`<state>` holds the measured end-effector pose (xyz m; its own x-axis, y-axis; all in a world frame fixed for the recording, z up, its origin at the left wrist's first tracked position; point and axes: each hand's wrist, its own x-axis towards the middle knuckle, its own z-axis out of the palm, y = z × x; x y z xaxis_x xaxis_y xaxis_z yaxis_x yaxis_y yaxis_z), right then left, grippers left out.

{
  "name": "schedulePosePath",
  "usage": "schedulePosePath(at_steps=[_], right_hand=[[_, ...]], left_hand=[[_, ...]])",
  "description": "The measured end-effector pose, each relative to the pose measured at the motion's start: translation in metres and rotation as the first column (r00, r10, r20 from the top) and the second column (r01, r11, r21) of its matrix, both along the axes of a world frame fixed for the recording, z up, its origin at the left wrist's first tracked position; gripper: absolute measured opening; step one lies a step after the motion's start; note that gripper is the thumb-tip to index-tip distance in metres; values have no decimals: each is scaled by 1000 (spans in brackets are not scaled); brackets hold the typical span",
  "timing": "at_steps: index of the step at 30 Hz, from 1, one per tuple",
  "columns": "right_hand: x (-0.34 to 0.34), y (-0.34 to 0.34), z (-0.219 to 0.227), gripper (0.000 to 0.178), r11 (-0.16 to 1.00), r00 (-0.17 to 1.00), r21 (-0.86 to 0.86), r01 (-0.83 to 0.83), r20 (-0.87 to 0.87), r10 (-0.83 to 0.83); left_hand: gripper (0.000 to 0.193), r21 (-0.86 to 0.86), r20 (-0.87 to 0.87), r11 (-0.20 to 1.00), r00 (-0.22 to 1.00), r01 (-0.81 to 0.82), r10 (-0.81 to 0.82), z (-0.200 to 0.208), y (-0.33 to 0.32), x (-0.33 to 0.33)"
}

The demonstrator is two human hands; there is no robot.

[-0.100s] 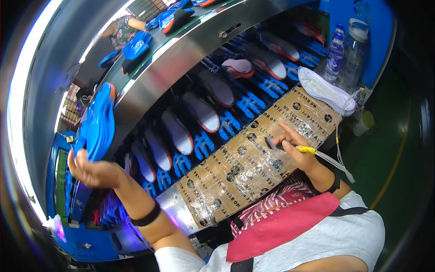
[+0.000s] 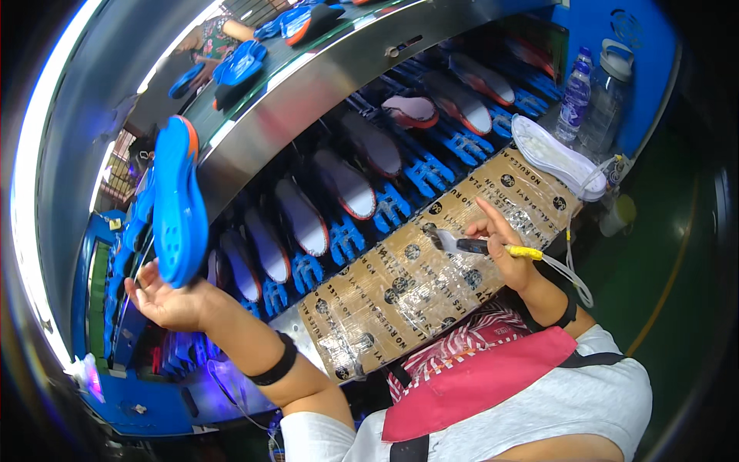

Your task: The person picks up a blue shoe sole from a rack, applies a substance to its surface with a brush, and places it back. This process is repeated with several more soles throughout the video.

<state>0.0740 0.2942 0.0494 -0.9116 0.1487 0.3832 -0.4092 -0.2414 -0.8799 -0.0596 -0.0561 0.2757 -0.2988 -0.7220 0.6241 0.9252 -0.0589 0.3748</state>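
My left hand (image 2: 175, 299) is palm up with its fingers apart, just under the lower end of a long blue shoe-shaped piece (image 2: 182, 215) with an orange and black upper end. That end overlaps my palm; I cannot tell whether it rests there. In my right hand (image 2: 504, 250) is a brush (image 2: 469, 245) with a dark handle, yellow wrapping and a pale tube trailing from its back end. My index finger points away from the brush. Its head hangs above the cardboard-covered ledge (image 2: 400, 285).
Behind the ledge, shoe soles (image 2: 300, 219) stand in a row with blue clamp-like pieces. A white sole (image 2: 558, 158) lies at the right end, near a small bottle (image 2: 573, 100) and a large clear bottle (image 2: 608, 92). Another person (image 2: 219, 38) stands across the glass-edged shelf.
My left hand has turned palm up and shifted slightly right and down. The blue piece now tilts more upright over it. The brush in my right hand has swung so its head points left.
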Motion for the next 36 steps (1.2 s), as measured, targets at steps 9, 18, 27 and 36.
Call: schedulePosePath(at_steps=[9, 18, 27, 36], right_hand=[[8, -5, 4, 41, 990, 991, 134, 44, 118, -61], [9, -11, 16, 25, 988, 956, 148, 41, 281, -82], [4, -29, 27, 25, 996, 971, 91, 3, 236, -25], [5, -34, 17, 25, 990, 964, 136, -49, 265, 12]], left_hand=[[76, -10, 38, -142, -142, 990, -989, -69, 28, -20], [76, 165, 225, 41, 3, 985, -974, -151, 52, 28], [67, 406, 234, 0, -104, 914, -967, -209, 47, 66], [75, 728, 147, 38, -101, 685, -984, -254, 16, 101]])
